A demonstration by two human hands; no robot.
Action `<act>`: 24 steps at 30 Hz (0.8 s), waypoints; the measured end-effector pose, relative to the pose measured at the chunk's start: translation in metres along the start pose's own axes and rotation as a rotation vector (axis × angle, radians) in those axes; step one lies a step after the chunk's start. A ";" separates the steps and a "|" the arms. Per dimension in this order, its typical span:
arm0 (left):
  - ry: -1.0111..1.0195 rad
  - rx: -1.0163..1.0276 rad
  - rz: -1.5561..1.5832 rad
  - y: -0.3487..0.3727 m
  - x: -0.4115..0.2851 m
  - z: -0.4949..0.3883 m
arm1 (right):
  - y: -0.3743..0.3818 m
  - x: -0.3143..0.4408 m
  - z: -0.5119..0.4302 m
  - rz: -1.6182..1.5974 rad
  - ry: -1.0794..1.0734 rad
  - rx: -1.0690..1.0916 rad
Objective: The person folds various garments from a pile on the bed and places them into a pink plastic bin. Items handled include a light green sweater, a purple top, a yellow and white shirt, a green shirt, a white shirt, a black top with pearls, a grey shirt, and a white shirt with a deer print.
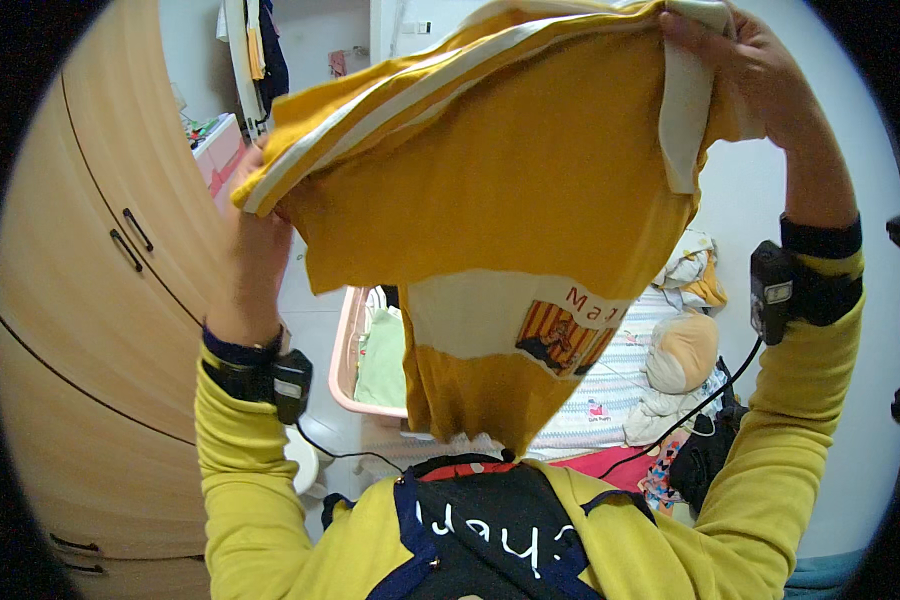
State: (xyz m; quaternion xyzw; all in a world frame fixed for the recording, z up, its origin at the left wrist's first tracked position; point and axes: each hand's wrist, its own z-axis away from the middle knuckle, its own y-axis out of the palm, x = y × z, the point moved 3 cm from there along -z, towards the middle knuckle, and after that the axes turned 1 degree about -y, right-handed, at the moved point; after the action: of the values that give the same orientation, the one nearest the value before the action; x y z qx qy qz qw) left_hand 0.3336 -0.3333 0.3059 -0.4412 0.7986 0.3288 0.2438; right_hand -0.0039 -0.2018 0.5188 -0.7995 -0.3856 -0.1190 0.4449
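Note:
A mustard-yellow garment (495, 172) with white stripes and a white printed panel hangs stretched between my raised hands. At its left end, my left hand (259, 217) grips the striped edge, its fingers partly hidden by the cloth. My right hand (735, 64) pinches the upper right corner beside a white band. The lower part of the garment droops toward my chest and covers part of a pink plastic basket (339, 367). Inside that basket lies a light green cloth (381, 360).
A bed with a striped, patterned sheet (607, 405) spreads below. Crumpled clothes (690, 270) and a rounded peach-and-white bundle (682, 352) lie on its right side. Wooden wardrobe doors (105, 315) stand at left. Cables run from the wrist devices (292, 386).

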 end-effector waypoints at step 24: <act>-0.321 0.088 -0.133 -0.050 0.115 -0.114 | 0.035 -0.159 -0.004 0.111 -0.084 -0.201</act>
State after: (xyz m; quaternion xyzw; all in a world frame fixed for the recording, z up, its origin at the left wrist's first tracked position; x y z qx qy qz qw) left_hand 0.3085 -0.4999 0.2880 -0.4239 0.7321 0.3428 0.4085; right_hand -0.0851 -0.2967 0.4146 -0.8644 -0.3452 -0.0989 0.3520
